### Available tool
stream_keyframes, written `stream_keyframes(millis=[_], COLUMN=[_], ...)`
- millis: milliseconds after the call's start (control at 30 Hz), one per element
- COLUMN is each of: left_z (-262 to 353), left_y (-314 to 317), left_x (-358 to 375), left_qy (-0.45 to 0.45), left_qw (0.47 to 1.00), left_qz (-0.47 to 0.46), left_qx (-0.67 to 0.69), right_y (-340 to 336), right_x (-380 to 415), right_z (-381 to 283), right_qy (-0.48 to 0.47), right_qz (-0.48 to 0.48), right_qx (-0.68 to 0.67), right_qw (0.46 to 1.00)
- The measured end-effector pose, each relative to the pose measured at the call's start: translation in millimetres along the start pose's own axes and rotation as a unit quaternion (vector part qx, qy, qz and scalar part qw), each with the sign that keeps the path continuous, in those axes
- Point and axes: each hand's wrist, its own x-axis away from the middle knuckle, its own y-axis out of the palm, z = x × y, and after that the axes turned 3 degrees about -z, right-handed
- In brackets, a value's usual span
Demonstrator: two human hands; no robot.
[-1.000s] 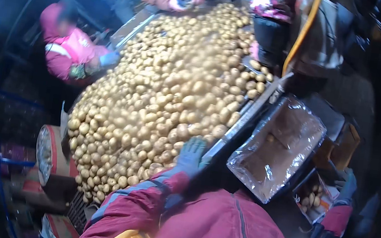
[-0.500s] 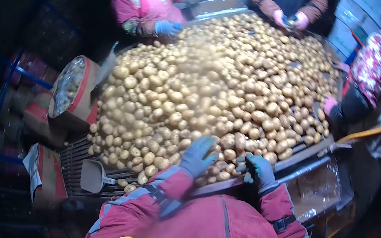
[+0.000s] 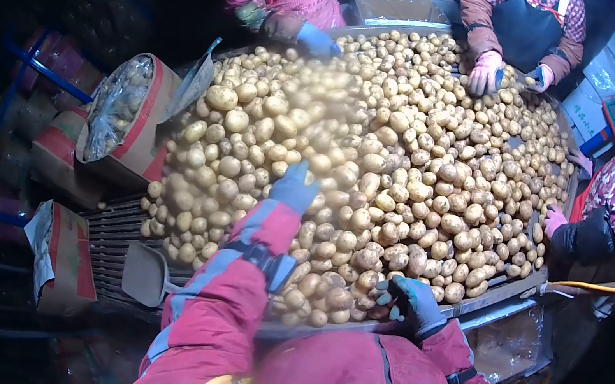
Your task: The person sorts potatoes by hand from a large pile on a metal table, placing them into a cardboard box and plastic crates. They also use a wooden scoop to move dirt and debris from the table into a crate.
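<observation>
Reaching over the potatoes heaped on the slatted bench, my left hand lies on the pile, fingers extended. My right hand, fingers curled, is at the pile's near edge; whether it grips a potato, I cannot tell. A scoop lies near left.

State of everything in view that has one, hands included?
Potatoes: loose, heaped
Slatted table: mostly covered, slats bare at left
Tall carton: open, plastic-lined, filled
Scoop: lying on slats, empty
Left hand: gloved, over pile
Right hand: gloved, fingers curled, grip unclear
</observation>
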Motion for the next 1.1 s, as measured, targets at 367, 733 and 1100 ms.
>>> stream_keyframes(millis=[367,733,1100], left_z=[17.7,67.2,-110.6], left_y=[-0.9,-55.0,-138.7], left_x=[38.3,124.7,-72.9], left_qy=[-0.077,0.108,-0.060], left_qw=[0.991,0.934,0.967], left_qz=[-0.086,-0.205,0.194], left_qx=[0.072,0.271,0.151], right_y=[13.5,39.0,19.6], right_x=[-25.9,-77.5,-48.0], right_z=[2.2,-4.0,-13.2], right_qy=[-0.064,-0.009,0.038], right_qz=[-0.079,-0.180,-0.147], right_qx=[0.133,-0.164,-0.264], right_qw=[0.986,0.970,0.952])
